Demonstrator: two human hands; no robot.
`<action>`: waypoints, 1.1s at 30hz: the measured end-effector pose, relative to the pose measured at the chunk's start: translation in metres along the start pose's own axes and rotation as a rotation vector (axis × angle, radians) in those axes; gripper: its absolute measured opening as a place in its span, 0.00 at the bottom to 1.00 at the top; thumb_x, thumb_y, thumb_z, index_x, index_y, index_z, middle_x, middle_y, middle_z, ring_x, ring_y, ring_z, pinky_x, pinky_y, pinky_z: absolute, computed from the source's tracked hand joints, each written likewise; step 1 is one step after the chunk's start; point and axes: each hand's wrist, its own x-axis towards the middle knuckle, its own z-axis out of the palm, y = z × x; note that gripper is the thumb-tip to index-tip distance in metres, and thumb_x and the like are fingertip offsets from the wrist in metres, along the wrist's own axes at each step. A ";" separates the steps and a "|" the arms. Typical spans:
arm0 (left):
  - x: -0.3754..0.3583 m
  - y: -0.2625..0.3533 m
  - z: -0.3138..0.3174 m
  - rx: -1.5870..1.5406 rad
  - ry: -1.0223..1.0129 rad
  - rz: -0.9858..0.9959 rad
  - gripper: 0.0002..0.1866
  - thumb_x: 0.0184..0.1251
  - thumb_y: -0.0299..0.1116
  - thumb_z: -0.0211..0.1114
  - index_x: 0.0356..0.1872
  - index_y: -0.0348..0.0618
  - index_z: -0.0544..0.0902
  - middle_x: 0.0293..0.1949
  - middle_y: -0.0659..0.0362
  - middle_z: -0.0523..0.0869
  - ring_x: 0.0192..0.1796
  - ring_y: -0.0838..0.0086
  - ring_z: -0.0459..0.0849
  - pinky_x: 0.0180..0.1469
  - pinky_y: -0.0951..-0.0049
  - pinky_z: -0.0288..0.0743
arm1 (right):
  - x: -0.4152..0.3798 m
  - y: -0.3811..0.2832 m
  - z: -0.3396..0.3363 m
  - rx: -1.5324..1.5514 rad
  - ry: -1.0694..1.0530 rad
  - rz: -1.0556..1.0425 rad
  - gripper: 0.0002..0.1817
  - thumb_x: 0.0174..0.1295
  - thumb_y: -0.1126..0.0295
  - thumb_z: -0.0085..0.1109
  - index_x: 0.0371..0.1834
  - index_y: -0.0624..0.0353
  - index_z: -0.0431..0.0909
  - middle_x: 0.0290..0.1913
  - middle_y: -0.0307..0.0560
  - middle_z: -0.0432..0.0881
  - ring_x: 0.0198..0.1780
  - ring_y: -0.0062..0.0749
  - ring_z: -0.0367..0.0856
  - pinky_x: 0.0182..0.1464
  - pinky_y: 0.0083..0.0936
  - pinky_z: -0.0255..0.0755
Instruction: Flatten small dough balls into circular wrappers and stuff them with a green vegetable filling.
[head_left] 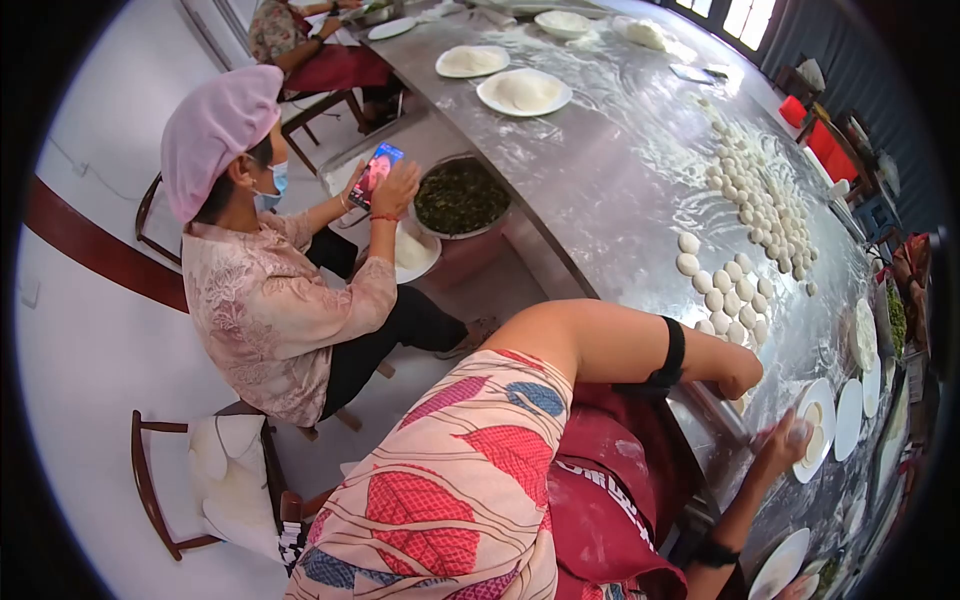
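Observation:
My left hand [738, 372] is closed low over the floured steel table [640, 210], just below a group of flattened dough balls [730, 295]. Its fingers curl down, hiding most of what is under them; a bit of pale dough [740, 404] shows there. Lower down, my right hand [783, 446] is closed round a short rod with a pale rounded end, which looks like a rolling pin [800, 432]. Beside that hand is a white plate [824, 400] with round dough wrappers [815, 432] on it. Black bands circle both my arms.
Many more dough balls [760, 205] lie farther up the table. Plates of flour [525, 92] stand near its far edge. On the left, a seated person [290, 290] holds a phone [378, 175] near a basin of dark green filling [462, 196]. A wooden chair [160, 427] stands behind.

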 end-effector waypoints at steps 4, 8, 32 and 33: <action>0.012 0.006 -0.003 -0.021 0.051 -0.083 0.11 0.46 0.29 0.62 0.31 0.37 0.87 0.35 0.47 0.87 0.40 0.54 0.85 0.40 0.60 0.77 | 0.039 0.015 0.017 -0.010 -0.067 -0.153 0.11 0.66 0.67 0.60 0.33 0.57 0.67 0.16 0.38 0.69 0.13 0.21 0.66 0.15 0.18 0.61; 0.006 0.003 -0.005 0.038 -0.019 -0.009 0.12 0.49 0.27 0.61 0.35 0.36 0.86 0.36 0.47 0.87 0.41 0.54 0.86 0.40 0.56 0.79 | -0.003 0.014 -0.013 -0.014 0.018 -0.024 0.12 0.66 0.67 0.60 0.31 0.57 0.66 0.15 0.39 0.69 0.13 0.20 0.66 0.16 0.18 0.61; -0.022 0.021 0.032 -0.560 0.505 -0.257 0.14 0.54 0.26 0.60 0.41 0.33 0.73 0.39 0.38 0.82 0.47 0.43 0.80 0.47 0.52 0.73 | -0.028 0.010 -0.027 -0.056 -0.004 -0.039 0.12 0.67 0.65 0.59 0.33 0.58 0.68 0.15 0.40 0.71 0.15 0.20 0.66 0.21 0.17 0.60; -0.024 0.024 0.030 -0.581 0.559 -0.282 0.13 0.55 0.26 0.60 0.41 0.33 0.72 0.40 0.38 0.81 0.48 0.44 0.80 0.47 0.51 0.73 | -0.023 0.011 -0.024 -0.046 -0.010 -0.046 0.12 0.67 0.65 0.59 0.33 0.58 0.68 0.14 0.40 0.70 0.15 0.19 0.65 0.21 0.17 0.59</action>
